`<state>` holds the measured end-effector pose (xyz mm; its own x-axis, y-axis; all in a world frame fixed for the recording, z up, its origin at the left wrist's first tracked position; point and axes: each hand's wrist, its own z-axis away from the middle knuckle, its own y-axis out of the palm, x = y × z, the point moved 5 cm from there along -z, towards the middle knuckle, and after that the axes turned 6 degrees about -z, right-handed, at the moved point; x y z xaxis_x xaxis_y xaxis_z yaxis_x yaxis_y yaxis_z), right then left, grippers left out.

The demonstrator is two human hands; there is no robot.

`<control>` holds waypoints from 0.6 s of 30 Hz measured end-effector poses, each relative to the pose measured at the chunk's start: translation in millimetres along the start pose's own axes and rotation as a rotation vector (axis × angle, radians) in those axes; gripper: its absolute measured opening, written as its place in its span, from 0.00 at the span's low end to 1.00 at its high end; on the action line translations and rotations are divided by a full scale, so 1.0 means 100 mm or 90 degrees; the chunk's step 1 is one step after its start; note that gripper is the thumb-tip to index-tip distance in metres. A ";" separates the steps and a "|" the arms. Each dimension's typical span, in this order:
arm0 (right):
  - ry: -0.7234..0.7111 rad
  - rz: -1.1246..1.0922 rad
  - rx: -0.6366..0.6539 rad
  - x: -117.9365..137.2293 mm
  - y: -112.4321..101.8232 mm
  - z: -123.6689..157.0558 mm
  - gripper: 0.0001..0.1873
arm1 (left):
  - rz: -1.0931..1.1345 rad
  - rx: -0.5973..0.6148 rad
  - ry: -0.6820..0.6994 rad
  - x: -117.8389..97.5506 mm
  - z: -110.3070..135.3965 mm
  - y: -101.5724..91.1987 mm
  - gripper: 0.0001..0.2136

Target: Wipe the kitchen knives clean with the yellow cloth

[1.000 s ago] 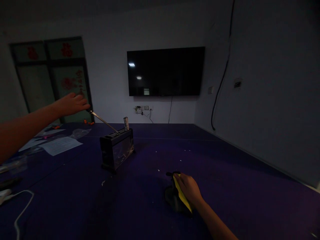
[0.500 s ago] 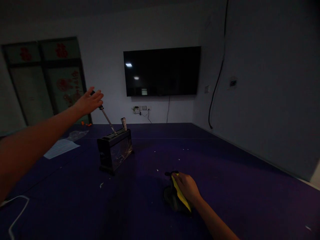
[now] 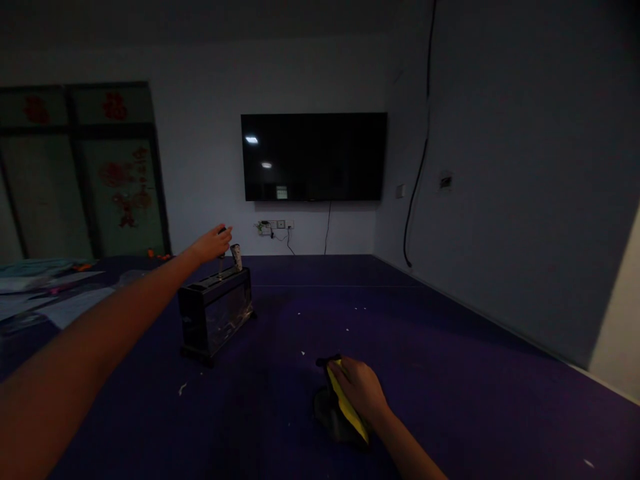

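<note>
My left hand (image 3: 213, 244) reaches far forward, its fingers closed around the dark handle of a long metal-shafted tool (image 3: 221, 268). The shaft stands upright in the slotted top of a black box-shaped holder (image 3: 193, 323), which has a see-through or glossy side. Beside it, a pale, speckled handle (image 3: 237, 257) also sticks up from the holder. Nearer me, my right hand (image 3: 364, 392) grips a black-and-yellow object (image 3: 346, 408) low over the purple surface. Its exact kind is too dark to make out.
White scraps (image 3: 183, 389) dot the purple surface (image 3: 425, 360). Papers and clear plastic (image 3: 75, 307) lie at left. A television (image 3: 315, 157) hangs on the back wall, above sockets (image 3: 281, 225). A black cable (image 3: 417, 180) runs down the right wall.
My left hand has moved down with the tool; its shaft now sits deeper in the holder and more upright. The whole view has shifted slightly. My right hand keeps its grip.
</note>
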<state>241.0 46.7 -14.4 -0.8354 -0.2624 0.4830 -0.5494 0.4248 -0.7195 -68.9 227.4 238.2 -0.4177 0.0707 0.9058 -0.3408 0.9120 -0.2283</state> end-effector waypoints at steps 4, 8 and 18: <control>-0.018 -0.025 -0.025 0.00 -0.02 0.00 0.10 | 0.001 0.018 0.036 -0.25 0.10 0.05 0.10; -0.035 -0.043 -0.056 0.01 -0.05 0.00 0.18 | 0.015 0.027 0.055 -0.36 0.20 0.06 0.11; -0.149 -0.004 -0.233 0.07 -0.26 0.06 0.16 | 0.092 -0.072 0.016 -0.39 0.21 -0.24 0.11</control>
<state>249.5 28.6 4.1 -0.8366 -0.4375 0.3296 -0.5473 0.6913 -0.4718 -62.2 194.3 201.2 -0.4339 0.2131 0.8754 -0.1816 0.9310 -0.3166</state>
